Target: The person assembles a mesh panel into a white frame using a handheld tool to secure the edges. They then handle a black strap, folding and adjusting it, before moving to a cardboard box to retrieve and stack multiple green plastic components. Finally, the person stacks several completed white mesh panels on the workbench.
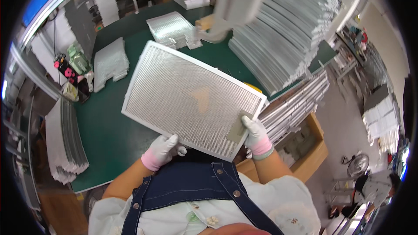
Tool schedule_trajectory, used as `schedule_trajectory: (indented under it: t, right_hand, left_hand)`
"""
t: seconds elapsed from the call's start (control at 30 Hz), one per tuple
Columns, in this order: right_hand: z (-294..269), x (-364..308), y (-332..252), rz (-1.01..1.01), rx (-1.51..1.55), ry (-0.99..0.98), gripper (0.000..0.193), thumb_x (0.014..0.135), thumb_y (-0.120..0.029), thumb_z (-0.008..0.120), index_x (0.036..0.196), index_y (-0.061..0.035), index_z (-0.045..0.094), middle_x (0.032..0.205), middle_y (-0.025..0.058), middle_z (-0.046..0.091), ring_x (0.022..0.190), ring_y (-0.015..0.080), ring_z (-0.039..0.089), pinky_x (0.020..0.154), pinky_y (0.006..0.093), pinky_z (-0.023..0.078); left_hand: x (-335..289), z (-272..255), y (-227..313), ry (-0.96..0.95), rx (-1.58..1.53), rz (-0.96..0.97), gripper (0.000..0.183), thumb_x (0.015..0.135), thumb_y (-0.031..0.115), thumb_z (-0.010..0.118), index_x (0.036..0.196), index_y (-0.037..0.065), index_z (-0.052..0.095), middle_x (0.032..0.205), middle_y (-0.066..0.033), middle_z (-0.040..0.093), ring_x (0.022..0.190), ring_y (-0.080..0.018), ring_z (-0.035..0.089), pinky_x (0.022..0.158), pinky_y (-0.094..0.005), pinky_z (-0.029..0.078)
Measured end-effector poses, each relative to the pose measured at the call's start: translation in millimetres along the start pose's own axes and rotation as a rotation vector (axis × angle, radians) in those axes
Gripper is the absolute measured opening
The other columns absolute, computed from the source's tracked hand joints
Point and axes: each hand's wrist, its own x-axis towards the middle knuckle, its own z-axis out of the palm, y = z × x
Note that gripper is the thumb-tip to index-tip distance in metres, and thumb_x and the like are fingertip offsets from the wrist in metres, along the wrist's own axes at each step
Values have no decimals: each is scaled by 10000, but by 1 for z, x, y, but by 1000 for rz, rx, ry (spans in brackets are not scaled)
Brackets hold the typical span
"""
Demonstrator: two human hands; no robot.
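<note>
A flat rectangular mesh filter panel (174,91) with a pale metal frame is held tilted in front of me, above the green table. My right hand (256,137), in a white glove with a pink cuff, grips its right end, thumb on top next to a grey-beige patch (237,129) on the mesh. At the near long edge, my left hand (164,151), gloved the same way, is closed with its thumb against the frame. Its fingertips are partly hidden below the edge. An orange-tan arrow-like shape (200,99) shows in the mesh.
Tall stacks of grey panels (278,30) rise at the far right of the green table (100,135). Silver mesh sheets (172,26) lie beyond the panel, more (111,63) at left. Bottles (77,60) line the left edge. A cardboard box (311,148) stands right of me.
</note>
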Motion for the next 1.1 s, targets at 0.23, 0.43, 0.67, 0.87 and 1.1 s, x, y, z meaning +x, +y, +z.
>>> schedule_trajectory:
  t: [0.23, 0.43, 0.67, 0.87, 1.1]
  right_hand:
    - [-1, -10, 32, 122, -330, -18, 419, 924, -263, 705, 1233, 12, 637, 1093, 70, 682, 995, 162, 624, 912, 325, 497]
    - [-13, -39, 39, 214, -389, -25, 431, 931, -263, 707, 1261, 1, 627, 1107, 69, 689, 998, 161, 652, 870, 331, 547]
    - [-19, -77, -36, 142, -704, 82, 341, 916, -208, 709, 1148, 41, 681, 989, 106, 715, 955, 167, 663, 836, 330, 558]
    - [-66, -165, -179, -893, -474, 423, 233, 910, -231, 661, 938, 0, 655, 863, 41, 654, 679, 153, 571, 623, 319, 487]
    - [9, -126, -325, -1167, -279, 407, 200, 1036, -236, 530, 1112, -64, 600, 713, -10, 477, 575, 91, 436, 496, 236, 334]
  left_hand:
    - [-19, -14, -4, 237, 295, 132, 495, 1024, 425, 536, 874, -40, 610, 801, -141, 673, 709, -197, 662, 665, -343, 557]
    - [-6, 3, -13, 177, 143, 167, 402, 1040, 340, 502, 1008, -52, 589, 854, -137, 682, 725, -206, 667, 605, -321, 557]
    - [2, 10, 14, -272, 771, 190, 281, 976, 107, 524, 1189, -41, 631, 1138, -144, 693, 1076, -234, 659, 951, -367, 528]
    - [37, 6, 15, -346, 1476, 603, 596, 861, 361, 673, 1324, 14, 529, 1281, -205, 574, 1210, -381, 519, 1069, -467, 393]
    - [23, -39, -25, 30, 1645, 622, 623, 789, 380, 705, 1286, 31, 563, 1367, -236, 488, 1301, -473, 409, 1124, -541, 304]
